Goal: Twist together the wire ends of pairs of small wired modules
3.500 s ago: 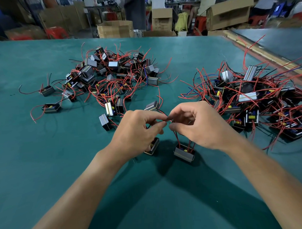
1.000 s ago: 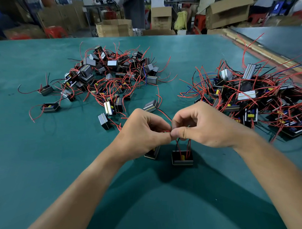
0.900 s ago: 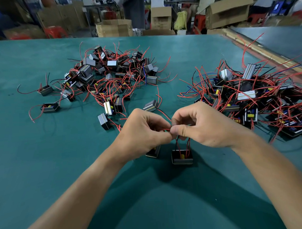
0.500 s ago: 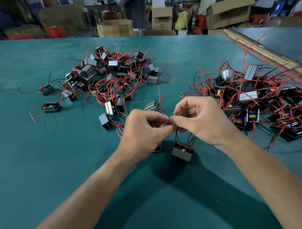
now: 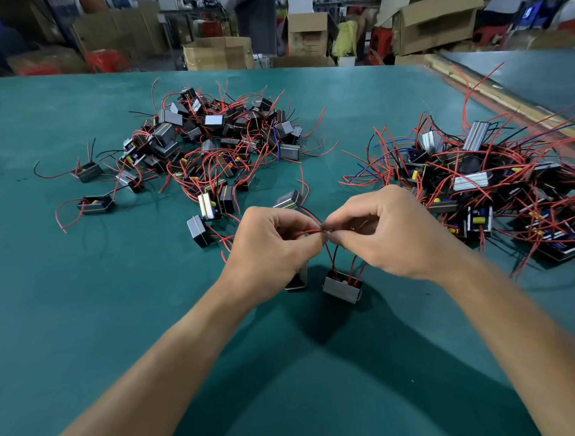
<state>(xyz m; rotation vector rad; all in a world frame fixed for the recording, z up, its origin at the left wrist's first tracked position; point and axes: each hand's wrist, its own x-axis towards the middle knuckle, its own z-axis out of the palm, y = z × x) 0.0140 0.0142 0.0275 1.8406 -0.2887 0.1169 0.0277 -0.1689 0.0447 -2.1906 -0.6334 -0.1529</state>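
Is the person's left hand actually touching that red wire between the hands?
Touching. The head view shows the left hand pinching the red wire between thumb and forefinger, right beside the right hand.

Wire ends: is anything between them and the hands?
Nothing visible does. The left hand and right hand both pinch the wire ends directly, fingertips meeting above the module on the table.
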